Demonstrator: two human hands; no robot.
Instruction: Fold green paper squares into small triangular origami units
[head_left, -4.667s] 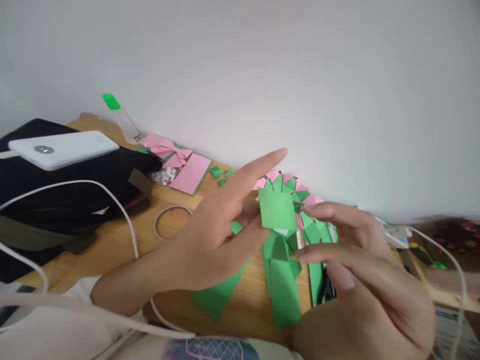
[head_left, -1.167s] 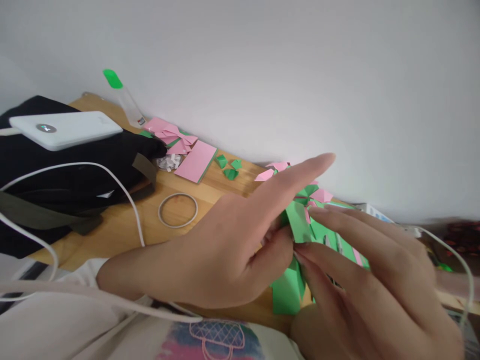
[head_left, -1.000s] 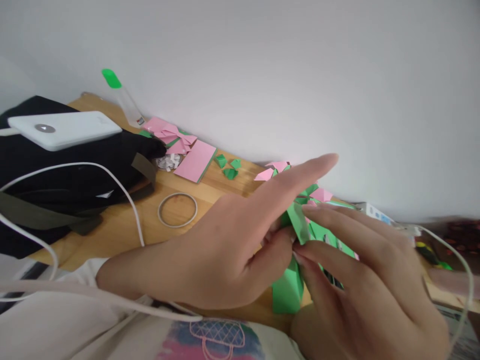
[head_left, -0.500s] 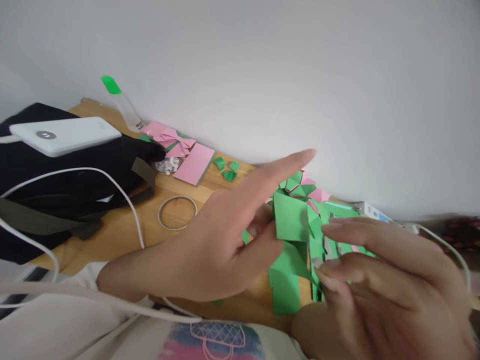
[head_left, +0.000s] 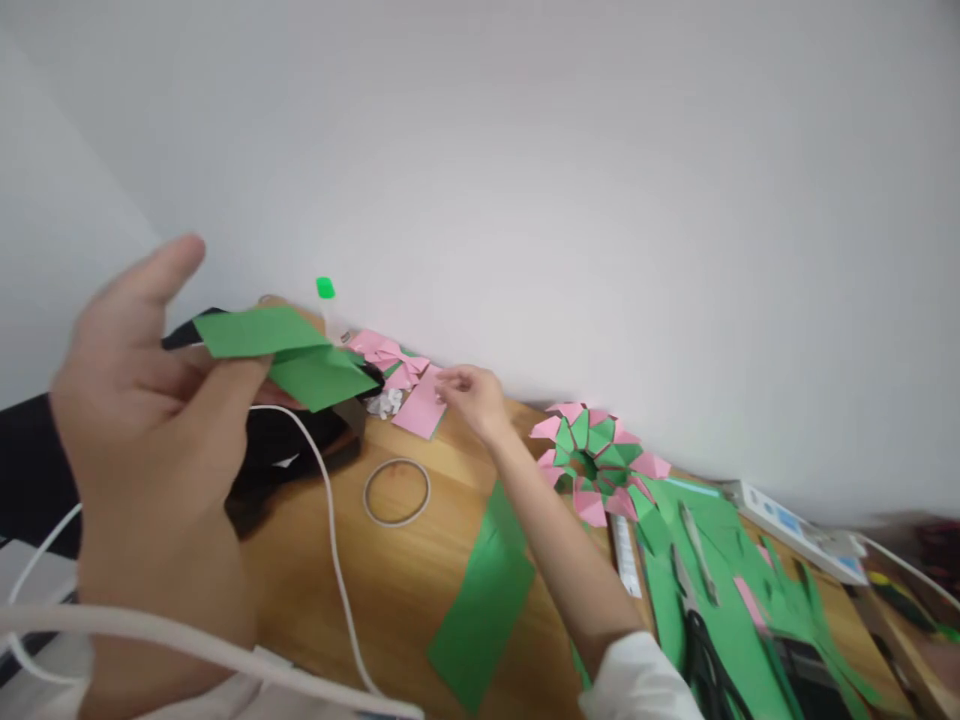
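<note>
On the left, my left hand (head_left: 161, 430) is raised close to the camera, pinching a folded piece of green paper (head_left: 259, 332) between thumb and fingers, with the index finger sticking up. Far across the table, my right hand (head_left: 478, 402) is stretched out beside a pink rectangle of paper (head_left: 420, 408). Its fingers are curled together, and whatever may be between them is too small to make out. Left of the pink sheet lie white scraps (head_left: 385, 403) and pink folded pieces (head_left: 386, 352). Under my right forearm rests a green paper strip (head_left: 480, 605).
A pink and green folded paper ring (head_left: 592, 435) sits near the wall. Right of it are green sheets (head_left: 664, 600), scissors (head_left: 701, 640), a cutter knife (head_left: 697, 550) and a white power strip (head_left: 795, 530). A round band (head_left: 396, 492), white cable (head_left: 334, 540) and black bag (head_left: 300, 450) occupy the left.
My left hand has swung left and closer with the green paper. My right hand has moved from the near right to the far middle, uncovering the paper ring and scissors. The view has shifted.
</note>
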